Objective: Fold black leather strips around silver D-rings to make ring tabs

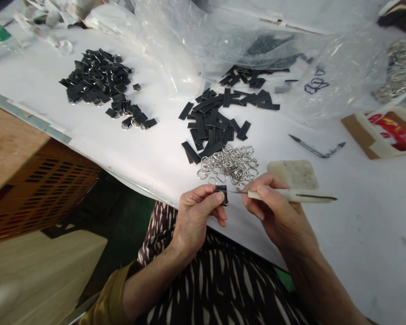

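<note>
Between thumb and fingers, my left hand (199,212) pinches a small folded black strap piece (220,189) just above the table's near edge. My right hand (277,207) grips the pale handle of an awl (291,195), whose thin metal shaft points left and reaches the strap piece. Whether the tip goes into the piece or only touches it, I cannot tell. Right behind the hands lies a heap of silver D-rings (232,164). Loose black strap pieces (213,122) are piled beyond them.
Black tabs fitted with rings (96,79) form a heap at the left. A pale block (293,174), tweezers (320,148) and a cardboard box (365,135) lie to the right. Clear plastic bags (176,40) cover the back. An orange crate (37,194) stands below, left of the table.
</note>
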`<state>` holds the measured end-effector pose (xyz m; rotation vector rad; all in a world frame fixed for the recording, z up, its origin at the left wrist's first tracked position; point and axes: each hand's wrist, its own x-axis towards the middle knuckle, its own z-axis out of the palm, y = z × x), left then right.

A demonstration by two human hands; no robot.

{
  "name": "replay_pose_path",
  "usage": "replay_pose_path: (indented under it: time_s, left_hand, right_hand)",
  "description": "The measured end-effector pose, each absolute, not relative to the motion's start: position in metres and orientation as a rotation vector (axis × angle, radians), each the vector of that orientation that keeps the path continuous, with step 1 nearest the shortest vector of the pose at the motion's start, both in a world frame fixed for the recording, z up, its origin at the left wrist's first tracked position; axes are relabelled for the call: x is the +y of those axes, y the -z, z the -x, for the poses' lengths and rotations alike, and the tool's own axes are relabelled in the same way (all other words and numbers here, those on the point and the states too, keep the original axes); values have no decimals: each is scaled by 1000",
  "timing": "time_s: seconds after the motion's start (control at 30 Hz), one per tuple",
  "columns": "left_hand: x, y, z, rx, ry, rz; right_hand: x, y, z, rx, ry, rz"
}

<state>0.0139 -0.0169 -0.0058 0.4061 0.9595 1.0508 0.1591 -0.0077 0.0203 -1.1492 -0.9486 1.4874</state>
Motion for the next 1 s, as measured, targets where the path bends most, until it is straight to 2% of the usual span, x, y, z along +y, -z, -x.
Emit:
replay_pose_path:
  time_s: [0.17, 0.3, 0.53, 1.0]
  left_hand:
    - [-17, 9, -13, 955, -1048, -416]
    - [-17, 11, -11, 973, -1063, -434]
    - [-17, 12, -12, 981, -1069, -437]
    - [-18, 9, -14, 1034, -1125, -412]
  right_hand:
    - [-11, -21, -169, -1077, -1470, 1216]
    - [-11, -27, -180, -1278, -1323, 1254]
    - [-15, -27, -184, -1251, -1192, 1217]
    - [-18, -21, -147, -1452, -841, 1434]
